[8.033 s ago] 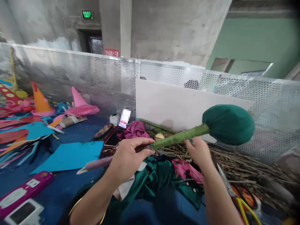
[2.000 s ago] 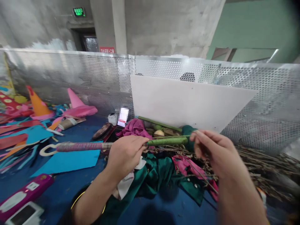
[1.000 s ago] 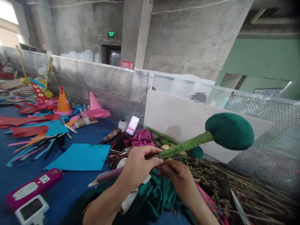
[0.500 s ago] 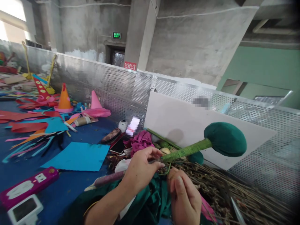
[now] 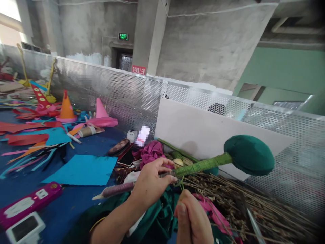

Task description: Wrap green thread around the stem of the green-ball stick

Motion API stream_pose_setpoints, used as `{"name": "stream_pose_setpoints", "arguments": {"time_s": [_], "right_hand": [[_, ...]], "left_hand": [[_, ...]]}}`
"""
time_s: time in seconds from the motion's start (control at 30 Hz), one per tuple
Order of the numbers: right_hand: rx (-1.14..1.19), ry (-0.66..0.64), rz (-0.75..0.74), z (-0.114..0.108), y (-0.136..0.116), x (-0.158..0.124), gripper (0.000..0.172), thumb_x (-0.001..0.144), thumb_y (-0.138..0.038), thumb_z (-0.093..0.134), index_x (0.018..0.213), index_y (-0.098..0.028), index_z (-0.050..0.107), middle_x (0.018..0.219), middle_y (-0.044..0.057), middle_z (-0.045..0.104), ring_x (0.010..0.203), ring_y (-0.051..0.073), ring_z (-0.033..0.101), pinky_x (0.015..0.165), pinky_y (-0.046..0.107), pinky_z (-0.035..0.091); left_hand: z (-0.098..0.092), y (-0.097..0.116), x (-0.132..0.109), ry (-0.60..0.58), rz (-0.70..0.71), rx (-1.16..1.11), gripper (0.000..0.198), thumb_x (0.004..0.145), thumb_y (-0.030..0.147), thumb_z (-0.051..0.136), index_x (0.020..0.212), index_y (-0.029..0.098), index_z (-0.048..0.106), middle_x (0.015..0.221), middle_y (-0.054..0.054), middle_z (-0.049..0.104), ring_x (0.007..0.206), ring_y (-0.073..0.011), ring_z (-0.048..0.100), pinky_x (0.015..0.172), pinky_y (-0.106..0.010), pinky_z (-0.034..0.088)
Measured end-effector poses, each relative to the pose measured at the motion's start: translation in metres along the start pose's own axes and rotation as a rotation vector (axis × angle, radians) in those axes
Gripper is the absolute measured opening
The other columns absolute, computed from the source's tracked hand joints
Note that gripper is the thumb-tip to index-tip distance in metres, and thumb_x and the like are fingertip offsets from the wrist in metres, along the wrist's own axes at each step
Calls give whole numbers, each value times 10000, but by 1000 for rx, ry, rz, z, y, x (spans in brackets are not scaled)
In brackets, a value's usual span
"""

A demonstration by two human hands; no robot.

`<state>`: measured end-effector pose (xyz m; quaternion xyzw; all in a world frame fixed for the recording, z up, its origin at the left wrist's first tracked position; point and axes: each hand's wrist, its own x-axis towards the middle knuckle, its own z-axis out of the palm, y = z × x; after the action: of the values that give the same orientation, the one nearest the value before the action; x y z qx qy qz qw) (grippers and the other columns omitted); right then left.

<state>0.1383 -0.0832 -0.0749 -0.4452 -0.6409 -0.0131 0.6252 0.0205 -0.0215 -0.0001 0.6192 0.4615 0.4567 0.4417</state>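
Middle of the frame: the person's left hand [image 5: 152, 179] is clamped around a long stick [image 5: 200, 165], thumb and fingers closed right where the green wrapping on it ends. From there the stick runs up to the right and ends in a fat dark green fabric bulb [image 5: 248, 154], which hangs in the air in front of a white board [image 5: 203, 132]. The other end, wrapped in purple [image 5: 118, 189], pokes out down-left over the blue bench [image 5: 76, 200].

The right hand [image 5: 193, 220] sits at the bottom centre, just below the stick, fingers bunched tight together. A thin green thread [image 5: 181, 184] runs from the wrapping down into that pinch, looks taut.

Under both hands there's crumpled green satin cloth [image 5: 157, 220], and a big heap of dried twigs [image 5: 254, 203] fills the lower right. Behind the left hand lies a magenta fabric wad [image 5: 152, 152]. Left side has a blue sheet [image 5: 83, 169] and a magenta power strip [image 5: 27, 205]; further back are an orange cone [image 5: 66, 106] and a pink cone [image 5: 101, 109].
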Motion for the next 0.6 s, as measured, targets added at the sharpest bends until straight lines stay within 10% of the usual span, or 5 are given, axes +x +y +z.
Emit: {"name": "stream_pose_setpoints", "arguments": {"time_s": [0.33, 0.6], "right_hand": [[424, -367, -150, -18, 10, 49, 257, 990, -202, 362, 775, -204, 501, 701, 27, 561, 687, 156, 582, 623, 265, 455], [527, -363, 210, -23, 28, 63, 306, 971, -289, 455, 709, -188, 575, 774, 64, 655, 827, 198, 636, 723, 292, 503]], "left_hand": [[-1, -9, 2, 38, 99, 462, 220, 736, 176, 614, 917, 244, 719, 965, 5, 759, 909, -206, 673, 776, -281, 460], [15, -19, -6, -88, 355, 938, 175, 844, 182, 524, 763, 197, 678, 725, -50, 717, 679, -218, 656, 586, -289, 381]]}}
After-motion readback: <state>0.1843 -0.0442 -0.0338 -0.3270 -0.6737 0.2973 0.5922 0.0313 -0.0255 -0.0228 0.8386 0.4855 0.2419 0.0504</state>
